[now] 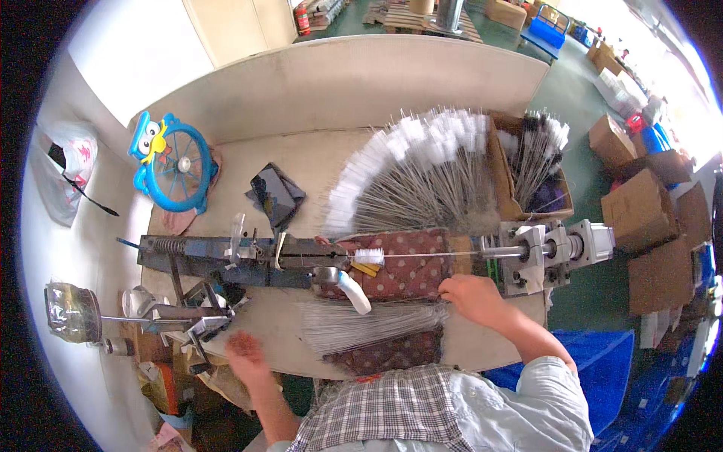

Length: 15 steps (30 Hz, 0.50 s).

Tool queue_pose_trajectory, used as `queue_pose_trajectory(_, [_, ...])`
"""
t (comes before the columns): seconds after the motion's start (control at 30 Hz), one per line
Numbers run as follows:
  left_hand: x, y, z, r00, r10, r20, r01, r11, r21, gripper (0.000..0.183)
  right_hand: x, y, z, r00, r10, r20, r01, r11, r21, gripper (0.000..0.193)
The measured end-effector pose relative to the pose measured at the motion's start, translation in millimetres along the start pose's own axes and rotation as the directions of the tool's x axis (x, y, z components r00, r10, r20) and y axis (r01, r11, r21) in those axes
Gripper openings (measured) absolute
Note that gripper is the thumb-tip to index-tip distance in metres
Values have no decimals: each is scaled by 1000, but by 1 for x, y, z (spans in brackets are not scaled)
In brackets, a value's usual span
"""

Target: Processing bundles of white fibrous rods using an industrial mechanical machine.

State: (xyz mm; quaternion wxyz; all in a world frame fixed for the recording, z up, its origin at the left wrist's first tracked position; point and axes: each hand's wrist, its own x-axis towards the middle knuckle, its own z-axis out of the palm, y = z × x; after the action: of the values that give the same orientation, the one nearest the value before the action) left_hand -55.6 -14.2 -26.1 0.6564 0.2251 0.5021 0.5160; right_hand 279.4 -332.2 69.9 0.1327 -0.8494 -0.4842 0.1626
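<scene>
My right hand [474,300] is at the right edge of a brown dotted cloth [422,280], close to the ends of a bundle of thin metal wires [376,325]. Its fingers are drawn together, and what they may hold is too small to make out. My left hand [246,352] is smeared by motion at the table's near edge, beside a metal clamp-like fixture [207,325]. Across the bench runs a long machine, with a white-bristled brush [369,257] on a wire reaching to the metal spindle unit [535,252] on the right. A white curved handle [352,292] stands out below it.
A fan of finished white wire brushes [422,162] lies behind the machine, next to a cardboard box [506,177] of more brushes. A blue cartoon-shaped fan [181,167] and a dark pouch [277,197] are at the back left. Cartons [640,211] stand on the right.
</scene>
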Motion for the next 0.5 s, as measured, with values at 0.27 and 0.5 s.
queue_pose_trajectory(0.27, [-148,-61,152,791,-369,489,213,914,345,26,-6,-3,-1,995,-93,34,93,995,-22,17])
queue_pose_trajectory(0.5, [-203,12,209,449,-585,675,830,553,-73,15,-11,-20,-3,997,-15,-71,14,1000,-26,16])
